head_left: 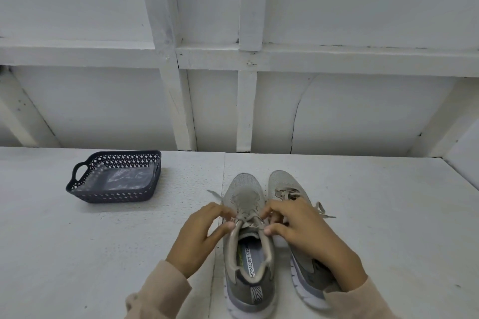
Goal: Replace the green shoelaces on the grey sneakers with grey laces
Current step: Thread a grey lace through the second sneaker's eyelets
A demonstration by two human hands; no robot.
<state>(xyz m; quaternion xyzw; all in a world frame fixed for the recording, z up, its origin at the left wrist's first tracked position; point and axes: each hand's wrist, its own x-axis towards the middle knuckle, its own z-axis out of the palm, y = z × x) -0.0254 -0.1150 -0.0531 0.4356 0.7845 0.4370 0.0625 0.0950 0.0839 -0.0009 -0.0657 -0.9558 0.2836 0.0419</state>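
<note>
Currently, a grey flat lace (248, 218) is pinched by both hands over the left grey mesh sneaker (245, 185).

On the white textured tabletop (77, 241) the pair is set side by side, toes away, with the right grey mesh sneaker (281, 180) just beside the left one. The lace is gripped near the top eyelets between the curled thumb and fingers of the left hand (201, 237) and likewise of the right hand (300, 228). One loose lace end is seen trailing off to the left. The middle of the right sneaker is hidden by the right hand and its beige sleeve (360, 300). Well apart to the left, a dark blue perforated plastic basket (114, 195) is placed, with a clear plastic packet (127, 179) inside it. A white panelled wall (337, 111) is seen behind the tabletop.
</note>
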